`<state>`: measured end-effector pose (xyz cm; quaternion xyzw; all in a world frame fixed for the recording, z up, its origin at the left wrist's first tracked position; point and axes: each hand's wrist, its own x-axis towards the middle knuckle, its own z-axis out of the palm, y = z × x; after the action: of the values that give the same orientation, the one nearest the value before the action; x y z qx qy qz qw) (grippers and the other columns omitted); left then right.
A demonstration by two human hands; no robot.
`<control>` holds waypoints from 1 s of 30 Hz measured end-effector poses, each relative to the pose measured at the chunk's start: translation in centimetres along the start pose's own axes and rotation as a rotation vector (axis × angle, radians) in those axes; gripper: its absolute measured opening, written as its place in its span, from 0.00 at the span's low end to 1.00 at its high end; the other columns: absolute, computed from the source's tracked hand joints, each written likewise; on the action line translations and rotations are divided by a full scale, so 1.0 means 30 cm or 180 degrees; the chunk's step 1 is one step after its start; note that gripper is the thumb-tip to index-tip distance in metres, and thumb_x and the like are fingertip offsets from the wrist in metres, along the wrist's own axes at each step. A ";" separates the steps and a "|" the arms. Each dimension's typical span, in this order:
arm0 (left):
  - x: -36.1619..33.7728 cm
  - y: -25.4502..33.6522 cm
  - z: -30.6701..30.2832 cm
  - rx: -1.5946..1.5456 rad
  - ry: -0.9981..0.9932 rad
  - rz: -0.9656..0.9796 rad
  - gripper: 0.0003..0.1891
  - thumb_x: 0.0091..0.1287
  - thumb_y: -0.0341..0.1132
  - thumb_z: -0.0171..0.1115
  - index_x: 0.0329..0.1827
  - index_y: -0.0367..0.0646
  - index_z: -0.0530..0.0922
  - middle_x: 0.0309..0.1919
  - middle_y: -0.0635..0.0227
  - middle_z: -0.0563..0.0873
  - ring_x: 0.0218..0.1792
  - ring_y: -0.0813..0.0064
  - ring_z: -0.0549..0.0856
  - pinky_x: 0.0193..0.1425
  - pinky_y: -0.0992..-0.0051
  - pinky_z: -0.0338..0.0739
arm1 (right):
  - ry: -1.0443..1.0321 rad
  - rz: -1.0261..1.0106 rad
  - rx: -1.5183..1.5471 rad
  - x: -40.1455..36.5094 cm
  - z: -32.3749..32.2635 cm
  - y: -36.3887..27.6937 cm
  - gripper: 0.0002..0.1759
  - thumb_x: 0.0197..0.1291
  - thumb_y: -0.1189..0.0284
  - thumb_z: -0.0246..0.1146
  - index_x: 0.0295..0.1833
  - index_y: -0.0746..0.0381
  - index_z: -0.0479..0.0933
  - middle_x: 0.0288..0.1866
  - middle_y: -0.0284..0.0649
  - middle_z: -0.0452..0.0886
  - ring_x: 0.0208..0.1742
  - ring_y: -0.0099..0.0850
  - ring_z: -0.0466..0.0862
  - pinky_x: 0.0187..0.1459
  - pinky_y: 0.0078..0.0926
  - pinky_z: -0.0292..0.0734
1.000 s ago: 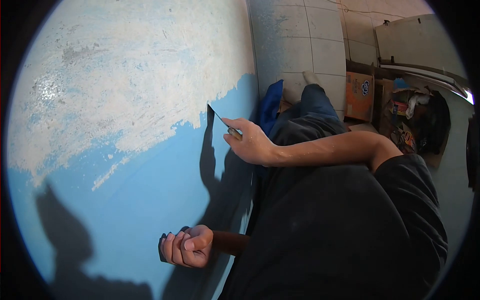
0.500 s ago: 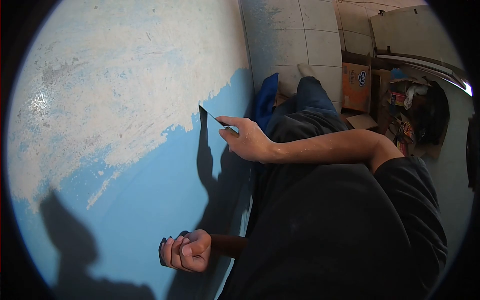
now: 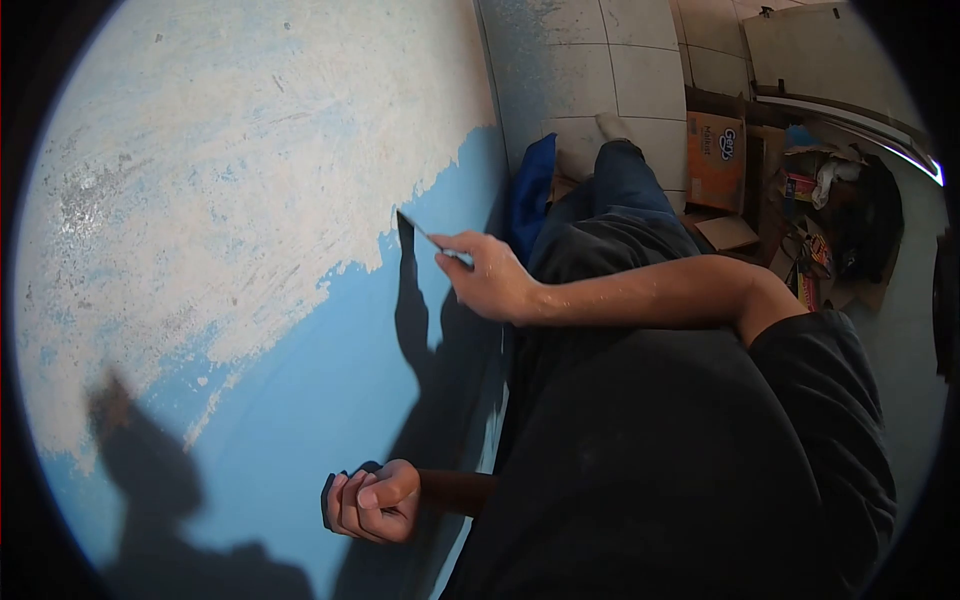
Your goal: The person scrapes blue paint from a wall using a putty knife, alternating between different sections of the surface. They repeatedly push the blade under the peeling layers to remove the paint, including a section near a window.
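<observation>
My right hand (image 3: 492,278) grips a scraper (image 3: 428,237) between thumb and fingers, its thin blade pointing up and left. The blade's tip is right at the ragged border where blue paint (image 3: 300,400) meets the pale, scraped patch of the wall (image 3: 250,180). A dark shadow of tool and arm falls on the blue just below. Lower down, my left hand (image 3: 375,502) is closed in a fist close against the blue wall, thumb folded over the fingers, with nothing sticking out of it.
Tiles (image 3: 645,85) with bluish dust lie beyond my legs (image 3: 635,190). A blue cloth (image 3: 533,190) hangs beside my thigh near the wall. An orange carton (image 3: 715,160) and a heap of packets and dark bags (image 3: 845,215) stand to the right.
The view has tilted slightly, so the scraped patch and the carton sit a little differently. My right hand keeps the scraper at the paint border; the left fist stays nearly still.
</observation>
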<state>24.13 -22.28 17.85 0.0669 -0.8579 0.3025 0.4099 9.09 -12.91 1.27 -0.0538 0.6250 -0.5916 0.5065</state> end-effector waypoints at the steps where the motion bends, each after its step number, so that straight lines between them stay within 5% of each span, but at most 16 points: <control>1: -0.004 0.001 -0.006 0.0038 -0.0024 -0.0020 0.16 0.72 0.29 0.48 0.21 0.42 0.68 0.15 0.70 0.73 0.22 0.72 0.78 0.31 0.72 0.79 | -0.0054 0.0048 0.0022 -0.008 0.008 0.011 0.22 0.76 0.69 0.56 0.71 0.64 0.72 0.44 0.44 0.79 0.31 0.25 0.80 0.40 0.28 0.79; 6: 0.003 0.002 0.004 0.0075 0.0023 -0.0022 0.17 0.72 0.29 0.48 0.20 0.42 0.68 0.14 0.70 0.73 0.21 0.72 0.78 0.31 0.72 0.79 | -0.0054 -0.0080 0.0015 -0.037 0.032 -0.008 0.22 0.76 0.69 0.57 0.71 0.62 0.73 0.47 0.45 0.78 0.32 0.24 0.80 0.38 0.28 0.79; 10: 0.015 -0.002 0.015 0.0120 0.0062 0.0065 0.18 0.72 0.30 0.48 0.19 0.43 0.67 0.14 0.70 0.73 0.20 0.72 0.78 0.30 0.73 0.78 | -0.0094 0.0784 0.0278 0.039 -0.019 -0.062 0.23 0.75 0.69 0.58 0.72 0.62 0.72 0.34 0.38 0.78 0.29 0.21 0.78 0.35 0.26 0.78; 11: 0.013 0.002 0.021 0.0158 0.0069 0.0069 0.18 0.72 0.30 0.47 0.18 0.43 0.67 0.14 0.70 0.73 0.20 0.72 0.78 0.30 0.73 0.78 | -0.0121 0.0547 0.0144 0.005 -0.001 -0.049 0.25 0.74 0.69 0.59 0.73 0.62 0.70 0.30 0.35 0.77 0.28 0.20 0.76 0.34 0.25 0.77; 19: 0.021 -0.002 0.021 0.0291 -0.0022 0.0135 0.19 0.72 0.30 0.46 0.18 0.43 0.66 0.13 0.70 0.73 0.20 0.73 0.78 0.29 0.74 0.78 | -0.0343 0.1002 0.0323 0.022 -0.053 -0.096 0.28 0.70 0.71 0.62 0.75 0.58 0.69 0.27 0.34 0.77 0.22 0.18 0.74 0.25 0.21 0.74; 22: 0.024 -0.001 0.024 0.0272 -0.0028 0.0152 0.19 0.73 0.30 0.46 0.18 0.44 0.66 0.13 0.70 0.73 0.20 0.73 0.78 0.29 0.74 0.78 | -0.0167 0.0514 0.0129 -0.015 0.004 -0.053 0.28 0.69 0.69 0.63 0.74 0.59 0.71 0.28 0.35 0.79 0.23 0.19 0.76 0.27 0.22 0.76; 25: 0.027 0.009 0.027 0.0360 -0.0057 0.0110 0.19 0.73 0.30 0.46 0.18 0.44 0.66 0.14 0.71 0.73 0.20 0.73 0.78 0.29 0.74 0.78 | -0.0243 0.1028 0.0278 0.065 -0.057 -0.066 0.29 0.68 0.67 0.65 0.73 0.61 0.71 0.33 0.39 0.81 0.27 0.22 0.78 0.33 0.25 0.79; 30: 0.031 0.003 0.021 0.0356 -0.0141 0.0110 0.20 0.74 0.30 0.46 0.18 0.44 0.66 0.14 0.71 0.73 0.20 0.74 0.78 0.29 0.75 0.78 | -0.0398 0.0860 0.0085 -0.013 -0.033 -0.102 0.30 0.68 0.66 0.66 0.73 0.61 0.71 0.37 0.41 0.80 0.27 0.24 0.78 0.34 0.26 0.79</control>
<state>23.07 -22.46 18.18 0.0814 -0.8495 0.3555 0.3812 6.96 -12.87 3.72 0.0008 0.5859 -0.5217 0.6201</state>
